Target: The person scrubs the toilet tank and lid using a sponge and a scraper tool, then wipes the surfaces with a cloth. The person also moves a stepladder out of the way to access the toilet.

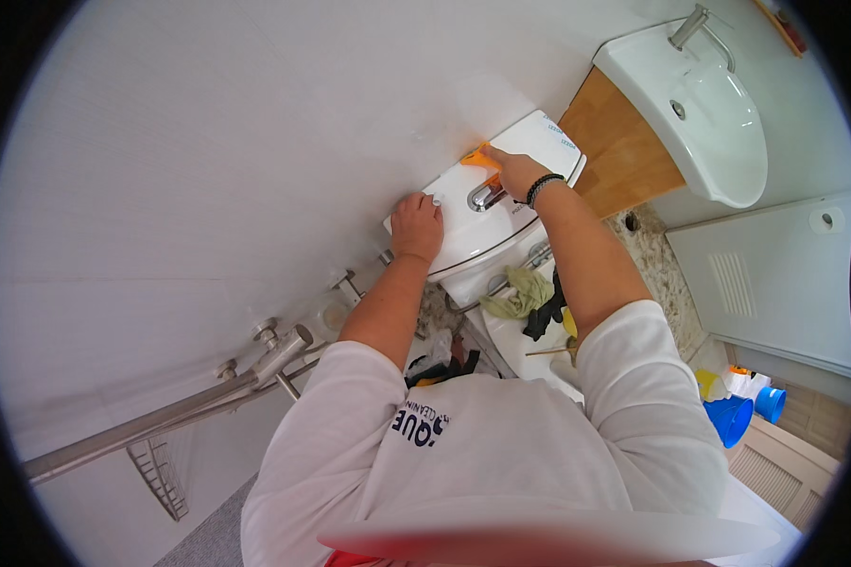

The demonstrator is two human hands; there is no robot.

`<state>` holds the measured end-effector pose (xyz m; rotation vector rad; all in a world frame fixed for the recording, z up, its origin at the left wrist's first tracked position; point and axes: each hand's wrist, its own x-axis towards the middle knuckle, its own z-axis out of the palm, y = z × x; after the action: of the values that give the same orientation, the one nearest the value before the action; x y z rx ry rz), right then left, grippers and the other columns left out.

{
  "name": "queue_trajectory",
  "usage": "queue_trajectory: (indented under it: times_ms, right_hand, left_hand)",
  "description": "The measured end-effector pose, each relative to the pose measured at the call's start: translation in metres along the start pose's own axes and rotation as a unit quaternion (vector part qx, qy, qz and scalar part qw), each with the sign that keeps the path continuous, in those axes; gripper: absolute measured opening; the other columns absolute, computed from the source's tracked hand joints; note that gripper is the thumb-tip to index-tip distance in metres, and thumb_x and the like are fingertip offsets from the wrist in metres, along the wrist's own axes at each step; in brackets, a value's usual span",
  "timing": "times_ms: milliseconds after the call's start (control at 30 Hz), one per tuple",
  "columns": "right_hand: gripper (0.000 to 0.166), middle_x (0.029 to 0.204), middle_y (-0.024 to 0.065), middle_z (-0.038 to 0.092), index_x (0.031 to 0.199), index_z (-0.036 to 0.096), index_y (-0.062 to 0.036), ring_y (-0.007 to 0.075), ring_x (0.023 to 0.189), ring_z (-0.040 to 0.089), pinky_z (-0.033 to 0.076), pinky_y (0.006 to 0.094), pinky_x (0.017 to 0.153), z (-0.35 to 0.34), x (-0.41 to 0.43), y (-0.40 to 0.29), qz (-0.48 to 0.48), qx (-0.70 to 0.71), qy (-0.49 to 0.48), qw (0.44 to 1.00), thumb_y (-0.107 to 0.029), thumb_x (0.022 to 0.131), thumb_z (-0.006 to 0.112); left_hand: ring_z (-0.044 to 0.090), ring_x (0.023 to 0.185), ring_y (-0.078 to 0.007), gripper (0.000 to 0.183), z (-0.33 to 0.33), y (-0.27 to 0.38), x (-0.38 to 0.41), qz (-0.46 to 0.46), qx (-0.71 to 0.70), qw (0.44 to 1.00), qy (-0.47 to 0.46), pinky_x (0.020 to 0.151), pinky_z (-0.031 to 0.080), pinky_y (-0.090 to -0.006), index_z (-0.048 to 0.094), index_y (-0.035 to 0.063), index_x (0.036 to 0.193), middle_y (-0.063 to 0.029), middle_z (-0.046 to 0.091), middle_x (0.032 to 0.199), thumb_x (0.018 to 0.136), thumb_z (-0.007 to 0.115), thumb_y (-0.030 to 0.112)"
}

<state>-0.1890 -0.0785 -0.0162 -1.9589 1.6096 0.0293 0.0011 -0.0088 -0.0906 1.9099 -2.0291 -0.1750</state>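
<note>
A white toilet cistern lid (461,237) lies against the wall before me, with a chrome flush button (478,199) in its middle. My left hand (417,227) rests on the lid's left end, fingers bent. Beside its fingertips is a small white object (437,200); I cannot tell whether the hand pinches it. In my right hand (523,173) is an orange scraper-like tool (479,157), its wide end at the lid's back edge by the wall. The index finger presses on the tool. Part of its handle is hidden under the hand.
Below the cistern, a green cloth (521,292) and black gloves (544,312) lie on the toilet. A washbasin (716,120) stands at the right above a wooden panel (617,149). Metal shower pipes (184,404) run along the left wall. Blue buckets (730,420) stand at the lower right.
</note>
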Motion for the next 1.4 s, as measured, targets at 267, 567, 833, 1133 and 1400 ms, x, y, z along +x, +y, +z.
queue_trajectory:
  times_ms: [267, 567, 833, 1133, 1400]
  right_hand:
    - [0.047, 0.093, 0.0215, 0.058, 0.126, 0.034, -0.0237, 0.0331, 0.086, 0.056, 0.044, 0.0396, 0.076, 0.040, -0.004, 0.014, -0.024, 0.059, 0.110, 0.992, -0.012, 0.081, 0.044]
    - [0.049, 0.087, 0.0230, 0.058, 0.129, 0.030, -0.0161, 0.0354, 0.083, 0.056, 0.044, 0.0398, 0.075, 0.010, -0.038, 0.030, 0.042, 0.126, 0.185, 0.974, -0.021, 0.083, 0.046]
    - [0.040, 0.097, 0.0207, 0.056, 0.122, 0.039, -0.0132, 0.0328, 0.090, 0.055, 0.042, 0.0359, 0.079, 0.013, -0.020, 0.033, 0.003, 0.050, 0.091, 0.995, -0.013, 0.083, 0.048]
    - [0.028, 0.101, 0.0122, 0.055, 0.105, 0.057, -0.0134, 0.0295, 0.093, 0.053, 0.043, 0.0355, 0.077, 0.011, -0.005, 0.027, 0.080, -0.153, 0.340, 0.924, -0.018, 0.078, 0.051]
    - [0.023, 0.088, 0.0093, 0.063, 0.088, 0.064, -0.0090, 0.0227, 0.084, 0.060, 0.046, 0.0360, 0.072, 0.078, 0.105, 0.010, 0.161, 0.162, 0.145, 0.963, -0.023, 0.078, 0.049]
  left_hand:
    - [0.048, 0.093, -0.0233, 0.020, -0.003, 0.000, 0.003, 0.007, 0.002, 1.000, 0.012, 0.077, 0.040, -0.0393, 0.056, 0.0079, 0.091, -0.0053, 0.051, 0.095, 0.077, 0.054, 0.021]
    - [0.046, 0.095, -0.0232, 0.019, 0.003, -0.003, 0.000, 0.013, 0.012, 0.999, 0.040, 0.080, 0.038, -0.0386, 0.056, 0.0087, 0.091, -0.0048, 0.050, 0.097, 0.076, 0.055, 0.021]
    - [0.046, 0.097, -0.0228, 0.020, 0.004, -0.003, 0.002, 0.014, -0.008, 1.000, 0.019, 0.081, 0.038, -0.0387, 0.056, 0.0086, 0.091, -0.0043, 0.050, 0.098, 0.076, 0.055, 0.021]
    - [0.046, 0.096, -0.0233, 0.020, 0.001, -0.004, 0.001, 0.017, -0.007, 1.000, 0.018, 0.080, 0.038, -0.0385, 0.056, 0.0081, 0.092, -0.0049, 0.050, 0.097, 0.077, 0.055, 0.021]
    - [0.047, 0.093, -0.0235, 0.019, 0.000, -0.004, 0.002, 0.030, 0.001, 0.999, 0.021, 0.078, 0.039, -0.0389, 0.056, 0.0078, 0.090, -0.0053, 0.050, 0.096, 0.075, 0.056, 0.020]
